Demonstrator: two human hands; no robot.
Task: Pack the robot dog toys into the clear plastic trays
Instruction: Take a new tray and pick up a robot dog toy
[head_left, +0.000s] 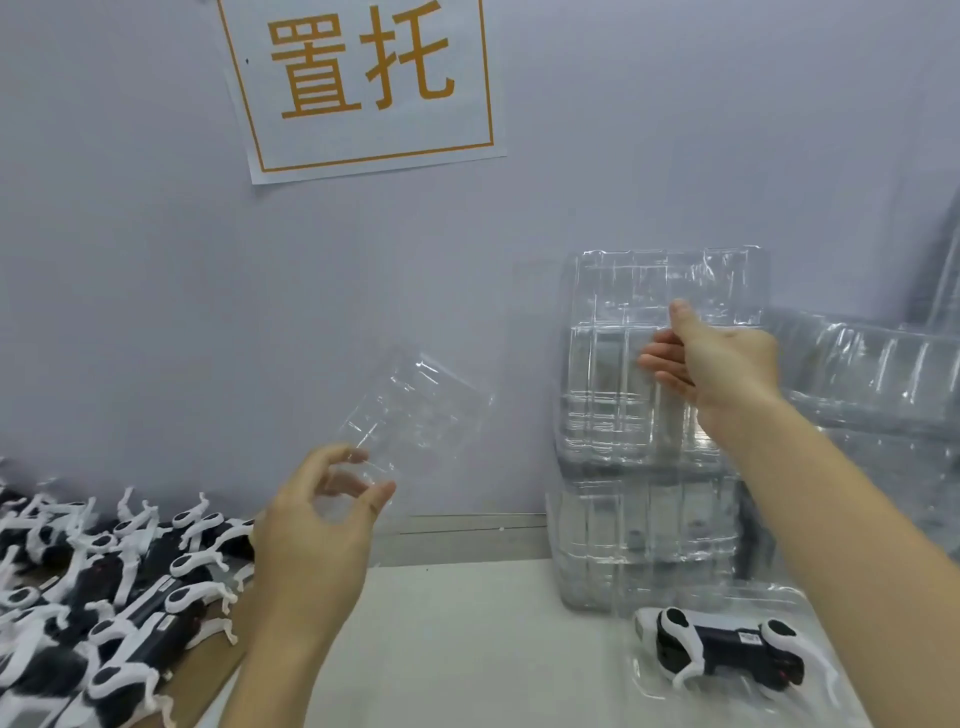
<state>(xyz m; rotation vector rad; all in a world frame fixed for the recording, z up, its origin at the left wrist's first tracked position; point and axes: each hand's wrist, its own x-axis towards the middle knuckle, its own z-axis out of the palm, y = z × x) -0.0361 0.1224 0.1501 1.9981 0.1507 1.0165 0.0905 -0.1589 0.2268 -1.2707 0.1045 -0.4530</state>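
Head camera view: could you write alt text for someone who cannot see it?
A person's left hand holds up a clear plastic tray while the right hand reaches to a tall stack of clear trays against a pale wall. A heap of black-and-white robot dog toys lies at left; one packed toy sits in a tray at lower right.

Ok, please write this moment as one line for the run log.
left hand: holds clear tray | right hand: on tray stack | one toy packed
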